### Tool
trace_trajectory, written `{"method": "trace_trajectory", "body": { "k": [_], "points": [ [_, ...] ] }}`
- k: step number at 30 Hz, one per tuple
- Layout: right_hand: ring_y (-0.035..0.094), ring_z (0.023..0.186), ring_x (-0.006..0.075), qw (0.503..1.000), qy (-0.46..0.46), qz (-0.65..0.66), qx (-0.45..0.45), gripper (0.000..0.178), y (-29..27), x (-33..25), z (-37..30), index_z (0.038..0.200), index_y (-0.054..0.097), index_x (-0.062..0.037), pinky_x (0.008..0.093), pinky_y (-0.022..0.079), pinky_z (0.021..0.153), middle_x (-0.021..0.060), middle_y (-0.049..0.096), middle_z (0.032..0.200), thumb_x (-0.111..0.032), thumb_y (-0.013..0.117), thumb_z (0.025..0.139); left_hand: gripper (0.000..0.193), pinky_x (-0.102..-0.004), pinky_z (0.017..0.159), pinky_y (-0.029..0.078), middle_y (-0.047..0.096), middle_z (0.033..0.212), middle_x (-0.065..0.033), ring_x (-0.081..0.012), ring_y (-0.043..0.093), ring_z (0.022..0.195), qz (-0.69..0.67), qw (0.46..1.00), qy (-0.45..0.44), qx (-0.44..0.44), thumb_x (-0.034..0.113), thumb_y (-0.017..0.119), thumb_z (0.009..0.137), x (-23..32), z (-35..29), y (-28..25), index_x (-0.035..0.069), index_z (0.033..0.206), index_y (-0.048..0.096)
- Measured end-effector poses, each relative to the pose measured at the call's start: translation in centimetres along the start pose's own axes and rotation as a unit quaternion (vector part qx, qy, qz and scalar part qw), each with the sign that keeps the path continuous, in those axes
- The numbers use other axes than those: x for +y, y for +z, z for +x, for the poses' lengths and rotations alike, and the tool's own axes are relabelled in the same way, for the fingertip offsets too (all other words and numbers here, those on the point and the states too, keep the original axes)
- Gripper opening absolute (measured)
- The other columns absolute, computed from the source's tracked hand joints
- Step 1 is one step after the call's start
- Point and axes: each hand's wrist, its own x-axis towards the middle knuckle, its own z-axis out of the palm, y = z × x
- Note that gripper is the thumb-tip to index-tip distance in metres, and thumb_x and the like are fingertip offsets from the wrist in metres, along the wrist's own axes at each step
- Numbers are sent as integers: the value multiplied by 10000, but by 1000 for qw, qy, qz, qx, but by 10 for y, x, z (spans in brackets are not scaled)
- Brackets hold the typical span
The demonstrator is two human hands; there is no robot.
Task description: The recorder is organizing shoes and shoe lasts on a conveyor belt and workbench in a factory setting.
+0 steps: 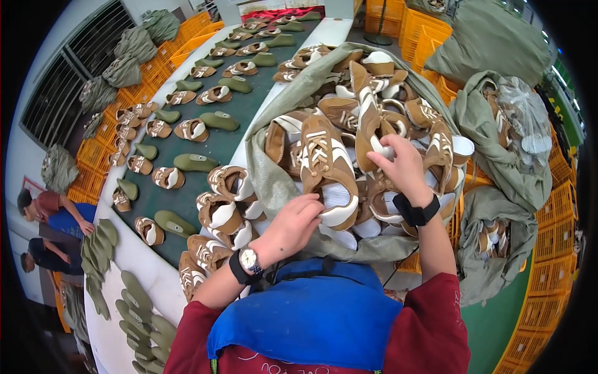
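Your left grip (290, 227) held one shoe (321, 154) by its heel, forearm slanting inward, back of the hand up. Your right grip (405, 168) pinched a second shoe (367, 131), forearm steeper. Both shoes lay over the full, open sack (269, 182), beside the bench (242, 106).

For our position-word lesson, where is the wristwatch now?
In the head view, the wristwatch sits left of centre, on the left wrist between the left hand and a black band.

The white table (333, 32) bore a dark green belt (229, 148) carrying brown shoes (191, 130) and olive lasts (194, 163); more shoes lay along the belt's right edge.
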Motion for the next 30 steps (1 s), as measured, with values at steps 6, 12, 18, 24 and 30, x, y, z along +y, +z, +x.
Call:
{"method": "trace_trajectory", "body": {
  "k": [6, 12, 18, 24, 30],
  "points": [
    [522, 846, 287, 992, -70, -96, -44, 280, 13, -24, -10, 890, 591, -98, 384, 424, 779, 62, 543, 854, -200, 746, 680, 295, -415, 897, 435, 573, 1007, -162, -354, 552, 977, 65, 997, -24, 32, -54, 605, 737, -1, -19, -16, 2, 1018, 534],
    [540, 966, 325, 998, -37, 18, 49, 299, -3, -12, -39, 1027, 591, -49, 375, 437, 851, 143, 568, 1039, -53, 666, 737, 241, -399, 809, 457, 574, 958, -174, -352, 553, 908, 54, 998, -6, 35, -56, 580, 752, -39, -9, -5, -10, 985, 538],
    [608, 777, 280, 986, 161, 36, -24, 229, -29, -9, -114, 966, 622, -44, 340, 492, 684, 105, 619, 951, -69, 673, 745, 256, -418, 888, 419, 585, 956, -160, -339, 555, 949, 87, 996, 18, 10, -24, 498, 776, -82, 5, 23, 25, 1022, 549],
    [598, 786, 256, 975, 125, -165, -76, 328, -3, -19, -138, 974, 618, -109, 354, 495, 670, 51, 595, 969, -165, 739, 674, 343, -448, 935, 397, 576, 1046, -167, -333, 544, 1014, 77, 997, 15, 2, 3, 575, 753, -81, -2, 28, 33, 1092, 538],
    [478, 500, 107, 975, 198, 76, 63, 233, -19, -49, -141, 912, 596, -38, 238, 390, 471, 42, 552, 737, -114, 719, 729, 444, -457, 956, 379, 557, 1101, -185, -362, 504, 1089, 82, 996, 14, -13, 53, 647, 732, -72, -3, 30, 23, 1151, 505]
  ]
}}
